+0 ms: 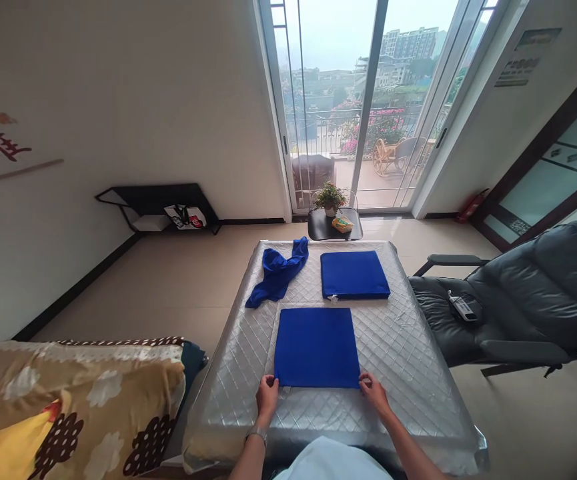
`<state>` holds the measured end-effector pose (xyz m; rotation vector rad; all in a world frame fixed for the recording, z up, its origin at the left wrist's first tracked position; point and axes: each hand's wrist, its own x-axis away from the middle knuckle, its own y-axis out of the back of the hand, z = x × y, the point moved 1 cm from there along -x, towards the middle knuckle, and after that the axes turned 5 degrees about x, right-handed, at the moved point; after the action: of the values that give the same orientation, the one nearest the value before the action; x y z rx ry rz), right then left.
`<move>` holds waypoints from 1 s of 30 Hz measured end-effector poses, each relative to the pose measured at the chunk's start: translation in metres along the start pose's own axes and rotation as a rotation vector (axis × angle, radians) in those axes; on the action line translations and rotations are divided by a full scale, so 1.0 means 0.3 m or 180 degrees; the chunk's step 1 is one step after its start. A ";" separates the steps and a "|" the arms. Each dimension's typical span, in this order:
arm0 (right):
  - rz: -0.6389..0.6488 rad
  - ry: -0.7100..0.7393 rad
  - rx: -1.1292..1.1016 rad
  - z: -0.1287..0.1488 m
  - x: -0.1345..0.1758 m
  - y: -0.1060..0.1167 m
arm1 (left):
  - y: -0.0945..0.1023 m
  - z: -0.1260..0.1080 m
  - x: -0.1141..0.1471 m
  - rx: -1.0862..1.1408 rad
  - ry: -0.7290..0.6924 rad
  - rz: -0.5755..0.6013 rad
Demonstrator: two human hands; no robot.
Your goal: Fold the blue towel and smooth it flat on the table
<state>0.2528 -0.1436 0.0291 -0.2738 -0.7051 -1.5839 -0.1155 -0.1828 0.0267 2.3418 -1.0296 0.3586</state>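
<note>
A blue cloth (317,347), folded into a flat rectangle, lies on the silver quilted table cover (233,373) right in front of me. My left hand (267,395) pinches its near left corner. At the near right corner, my right hand (373,391) has its fingers closed on the same cloth. Beyond it, toward the right, sits a neat stack of folded blue cloths (355,273) with a small white tag at its near edge. A crumpled blue cloth (278,272) lies loose at the far left of the table.
A small black side table (318,230) with a potted plant (330,199) and a yellow packet (342,223) stands past the far edge. On the right is a black armchair (513,300) holding a power strip (462,307). A patterned blanket (118,400) covers furniture at left.
</note>
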 end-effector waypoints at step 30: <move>0.0891 -0.0043 -0.1012 0.225 0.194 0.113 | 0.215 -0.234 0.088 0.1894 0.0655 0.0889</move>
<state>0.2611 -0.1512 0.1239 -0.5917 -0.4013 -1.4207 -0.1471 -0.1934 0.1199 2.5804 -1.2777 1.1220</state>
